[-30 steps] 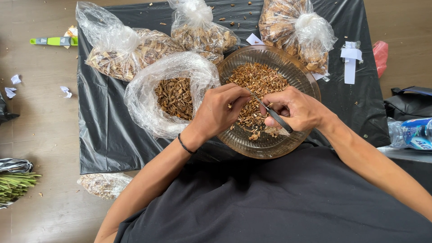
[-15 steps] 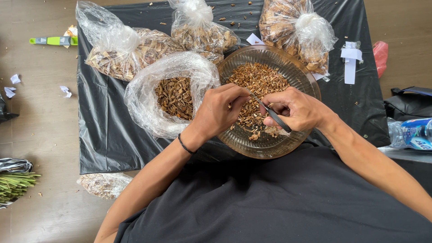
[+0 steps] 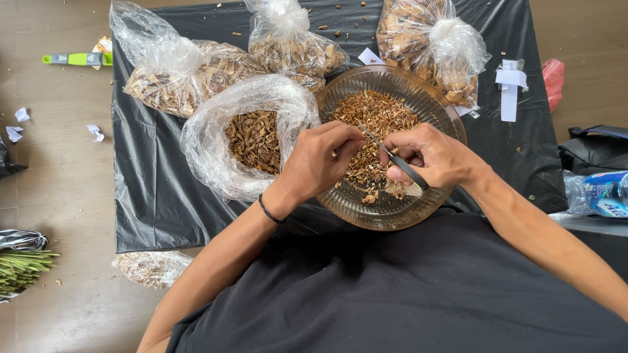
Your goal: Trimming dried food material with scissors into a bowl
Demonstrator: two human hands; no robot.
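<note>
A clear glass bowl (image 3: 451,114) half full of brown dried plant pieces (image 3: 376,114) sits on a black plastic sheet (image 3: 150,189). My right hand (image 3: 435,157) grips a pair of black-handled scissors (image 3: 399,160) over the bowl, blades pointing toward my left hand. Over the bowl's near left side, my left hand (image 3: 320,160) pinches a small dried piece at the scissor tips. A black band circles my left wrist. Left of the bowl stands an open clear bag (image 3: 216,121) holding more dried pieces.
Three knotted bags of dried material lie behind: left (image 3: 176,72), middle (image 3: 291,46), right (image 3: 432,46). A green-handled tool (image 3: 75,59), paper scraps (image 3: 16,124), green stems (image 3: 23,268), a small bag (image 3: 154,268), a water bottle (image 3: 598,193) and a dark bag (image 3: 592,147) surround the sheet.
</note>
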